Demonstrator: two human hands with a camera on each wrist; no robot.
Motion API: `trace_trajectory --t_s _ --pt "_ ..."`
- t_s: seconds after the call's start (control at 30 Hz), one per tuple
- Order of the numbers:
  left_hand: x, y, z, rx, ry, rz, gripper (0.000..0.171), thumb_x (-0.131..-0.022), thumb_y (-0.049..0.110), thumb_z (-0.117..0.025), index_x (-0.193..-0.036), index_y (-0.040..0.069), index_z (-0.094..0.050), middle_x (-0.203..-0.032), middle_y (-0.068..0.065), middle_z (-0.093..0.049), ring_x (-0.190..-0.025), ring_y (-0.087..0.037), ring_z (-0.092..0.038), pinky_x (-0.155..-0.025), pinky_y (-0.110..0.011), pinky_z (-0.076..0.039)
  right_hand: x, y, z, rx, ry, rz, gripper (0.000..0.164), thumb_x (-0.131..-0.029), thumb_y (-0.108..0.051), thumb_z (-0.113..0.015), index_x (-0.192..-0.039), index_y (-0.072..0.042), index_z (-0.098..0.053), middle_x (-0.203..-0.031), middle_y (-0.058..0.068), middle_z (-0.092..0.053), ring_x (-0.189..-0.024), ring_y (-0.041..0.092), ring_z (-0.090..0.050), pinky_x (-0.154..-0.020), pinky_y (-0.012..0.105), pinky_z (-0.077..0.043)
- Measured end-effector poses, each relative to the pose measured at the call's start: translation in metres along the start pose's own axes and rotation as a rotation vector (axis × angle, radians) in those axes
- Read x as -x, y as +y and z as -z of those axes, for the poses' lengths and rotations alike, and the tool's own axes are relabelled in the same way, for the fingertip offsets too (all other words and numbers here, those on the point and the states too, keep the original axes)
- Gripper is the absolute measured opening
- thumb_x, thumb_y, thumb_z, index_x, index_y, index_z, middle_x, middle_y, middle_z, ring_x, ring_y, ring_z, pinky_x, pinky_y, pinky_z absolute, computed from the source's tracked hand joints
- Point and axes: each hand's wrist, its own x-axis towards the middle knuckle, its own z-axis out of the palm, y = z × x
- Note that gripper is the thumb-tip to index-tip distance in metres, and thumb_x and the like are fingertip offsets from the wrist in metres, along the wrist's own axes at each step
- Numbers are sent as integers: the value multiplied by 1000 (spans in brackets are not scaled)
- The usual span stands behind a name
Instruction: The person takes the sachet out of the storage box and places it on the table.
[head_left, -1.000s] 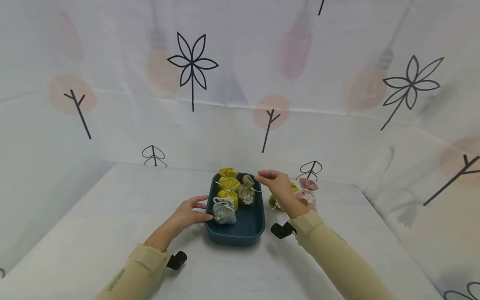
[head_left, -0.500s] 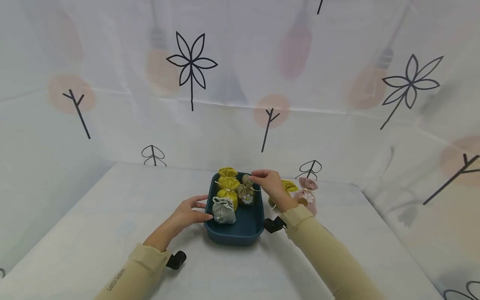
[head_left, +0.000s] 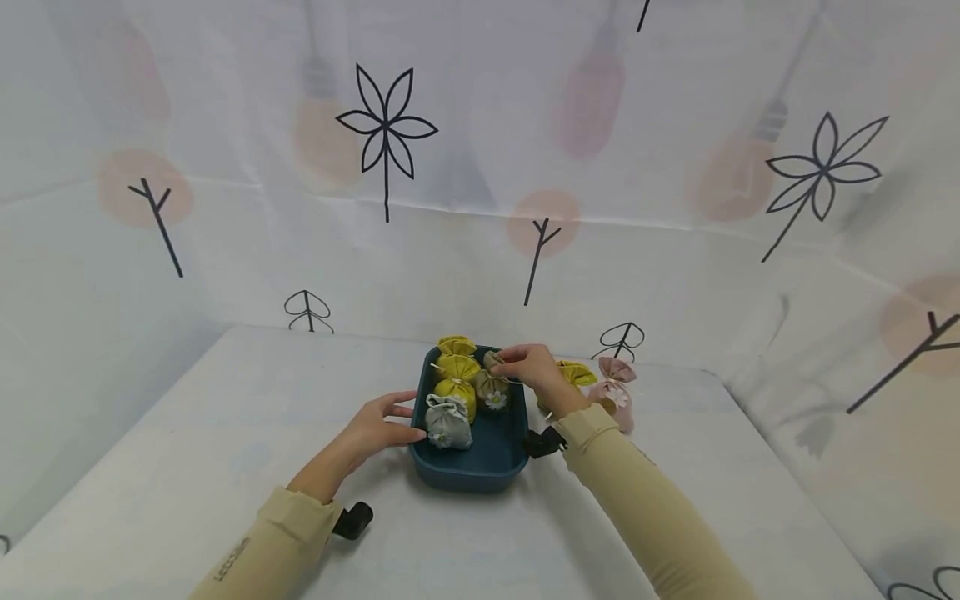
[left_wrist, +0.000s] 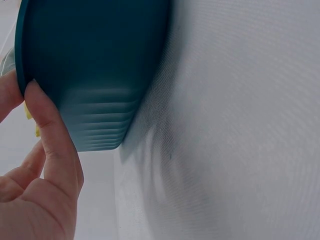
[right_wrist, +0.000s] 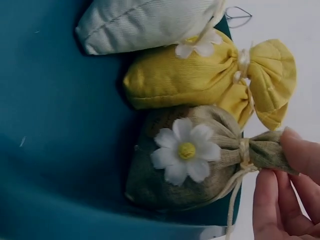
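Note:
A dark teal plastic bin (head_left: 498, 446) stands on the table with several small drawstring sachets in it. My left hand (head_left: 372, 429) pinches the bin's left rim between thumb and finger. At the bin's right side, my right hand (head_left: 536, 371) pinches the gathered top of a brown sachet (right_wrist: 150, 185), which bears a white daisy and a cream cord. This brown sachet sits inside the bin, beside a yellow sachet (right_wrist: 170, 82). A pale grey-green sachet (head_left: 450, 423) lies nearest the bin's left front; another yellow sachet (head_left: 456, 343) shows at the back.
Right of the bin, partly behind my right hand, are a yellow sachet (head_left: 576, 372) and a pink sachet (head_left: 617, 392) on the white-covered table (head_left: 187, 450). A patterned sheet (head_left: 465, 275) hangs behind the table.
My right hand has moved left from the bin's right edge onto the brown sachet's top and pinches it. The left hand and the bin have stayed in place.

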Motion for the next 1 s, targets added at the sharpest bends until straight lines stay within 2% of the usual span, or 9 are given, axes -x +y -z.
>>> trace_trajectory --t_s 0.17,0.43,0.77,1.0 --pt "0 0 0 0 -4 -5 75 -72 20 -82 -138 16 -45 -121 -12 -53 -91 -20 -60 -85 -44 -49 1 0 2 -16 -27 13 34 -86 -10 -67 -117 2 -62 -119 18 -57 -111 31 -53 -96 45 -40" --pt "1 1 0 16 -5 -10 74 -73 18 -81 -137 16 -45 -122 -13 -53 -90 -19 -61 -83 -41 -50 1 3 5 -119 -28 48 31 -91 -5 -59 -119 8 -58 -120 23 -55 -109 34 -55 -98 45 -39" --pt "3 3 0 11 -8 -8 73 -73 18 -81 -137 15 -45 -122 -15 -52 -91 -21 -61 -83 -41 -50 7 -4 6 -173 68 71 27 -90 -5 -60 -115 6 -61 -112 19 -60 -104 31 -56 -97 44 -40" --pt "3 2 0 14 -4 -9 74 -73 18 -81 -137 15 -45 -122 -14 -52 -91 -20 -61 -84 -42 -50 12 -8 9 -201 141 46 24 -90 -7 -61 -112 2 -64 -111 16 -60 -104 28 -55 -98 44 -39"
